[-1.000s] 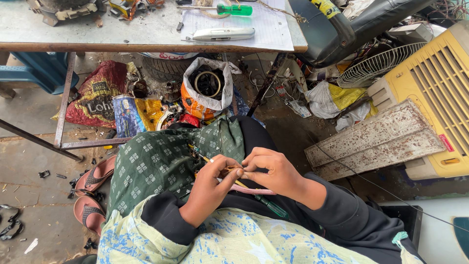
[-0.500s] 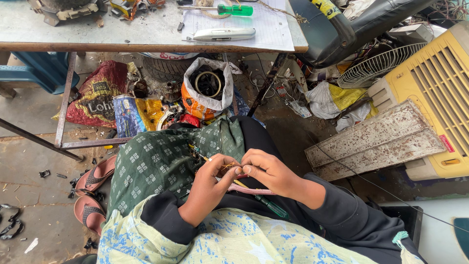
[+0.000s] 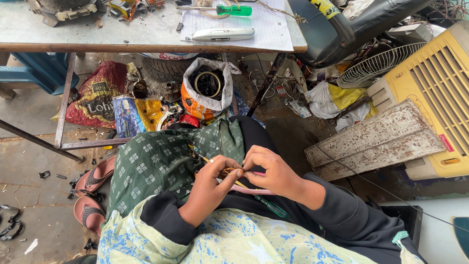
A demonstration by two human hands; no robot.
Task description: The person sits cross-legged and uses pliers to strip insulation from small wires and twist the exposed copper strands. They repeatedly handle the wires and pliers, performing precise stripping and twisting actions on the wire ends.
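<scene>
I look down at my lap, covered by a green patterned cloth [image 3: 156, 161]. My left hand [image 3: 212, 188] and my right hand [image 3: 271, 171] meet over it and pinch a small bundle of thin copper-coloured wire [image 3: 233, 172] between the fingertips. A slim screwdriver with a green handle [image 3: 268, 206] lies across my lap under the hands, its shaft running up-left past the left hand. A pink strip [image 3: 256, 189] shows just below the right hand.
A metal worktable [image 3: 122, 39] stands ahead with a paper sheet, a green-handled screwdriver [image 3: 229, 10] and a grey utility knife [image 3: 222, 34]. Under it sit bags and a sack of parts [image 3: 207, 88]. A yellow cooler housing [image 3: 435, 93], fan grille [image 3: 376, 63] and rusty panel [image 3: 371, 142] lie right. Sandals [image 3: 93, 190] left.
Both hands stay together on the wire; the fingers have shifted slightly as they work it. Nothing else has moved.
</scene>
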